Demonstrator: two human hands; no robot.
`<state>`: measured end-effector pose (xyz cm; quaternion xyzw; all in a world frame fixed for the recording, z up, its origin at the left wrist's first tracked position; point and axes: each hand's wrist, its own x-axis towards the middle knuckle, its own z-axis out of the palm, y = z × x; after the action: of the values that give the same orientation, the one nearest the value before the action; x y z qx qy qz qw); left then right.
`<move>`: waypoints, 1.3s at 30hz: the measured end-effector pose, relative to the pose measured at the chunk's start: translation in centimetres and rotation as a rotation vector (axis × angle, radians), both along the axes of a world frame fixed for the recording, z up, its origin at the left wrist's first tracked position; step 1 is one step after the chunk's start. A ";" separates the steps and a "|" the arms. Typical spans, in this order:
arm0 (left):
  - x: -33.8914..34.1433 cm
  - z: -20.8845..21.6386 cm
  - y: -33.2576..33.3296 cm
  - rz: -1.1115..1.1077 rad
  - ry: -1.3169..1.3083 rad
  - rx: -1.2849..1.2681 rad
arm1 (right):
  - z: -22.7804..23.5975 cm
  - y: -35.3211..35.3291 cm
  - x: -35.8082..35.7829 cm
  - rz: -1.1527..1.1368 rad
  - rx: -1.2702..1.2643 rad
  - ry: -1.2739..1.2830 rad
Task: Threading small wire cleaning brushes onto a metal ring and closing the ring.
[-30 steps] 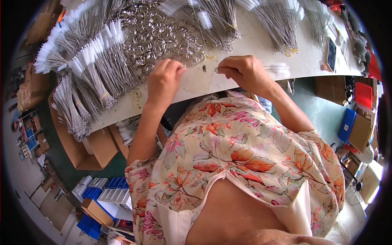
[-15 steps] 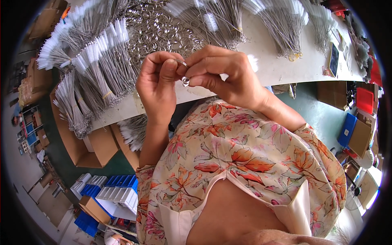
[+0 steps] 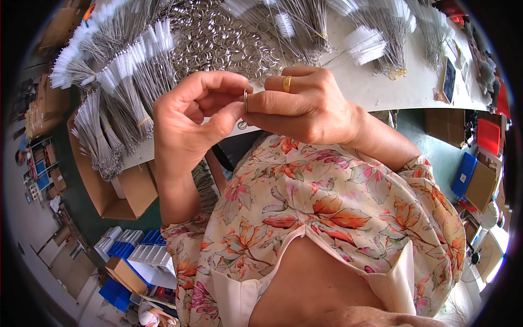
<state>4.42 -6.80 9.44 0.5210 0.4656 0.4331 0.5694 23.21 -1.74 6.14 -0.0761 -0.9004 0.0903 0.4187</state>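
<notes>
A thin metal split ring [image 3: 245, 101] is pinched between both hands above the table's near edge. My left hand [image 3: 190, 122] grips it with thumb and fingertips, the palm side turned to the right. From the other side my right hand [image 3: 310, 106], with a gold band on one finger, presses its fingers on the ring. Just below hangs a small metal loop [image 3: 242, 125], partly hidden by the fingers. White-bristled wire brushes [image 3: 366, 46] stick out beyond my right hand; whether it holds their wires is hidden.
A heap of loose metal rings [image 3: 218, 46] covers the white table [image 3: 359, 97] beyond my hands. Bundles of wire brushes [image 3: 131, 82] lie left, with more at the back right. A dark flat device [image 3: 448, 80] lies far right. A cardboard box [image 3: 128, 199] stands below left.
My left hand has moved left and opened out its grip, and my right hand has turned over. The ring now stands edge-on. White brushes show farther out beyond the right hand.
</notes>
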 end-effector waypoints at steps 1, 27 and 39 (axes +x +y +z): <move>0.2 0.2 -0.2 0.024 0.063 0.053 | 0.0 0.1 0.0 0.002 0.000 0.001; 0.5 -1.6 0.8 0.243 0.153 0.719 | 2.9 1.5 -0.3 0.218 -1.497 0.121; 0.8 -1.7 -0.2 0.313 0.145 0.625 | 2.0 0.5 -0.7 0.188 -1.664 0.104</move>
<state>5.26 -6.96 7.69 0.6218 0.4241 0.5985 0.2745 22.56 -1.24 8.12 -0.2805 -0.5221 0.7632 0.2574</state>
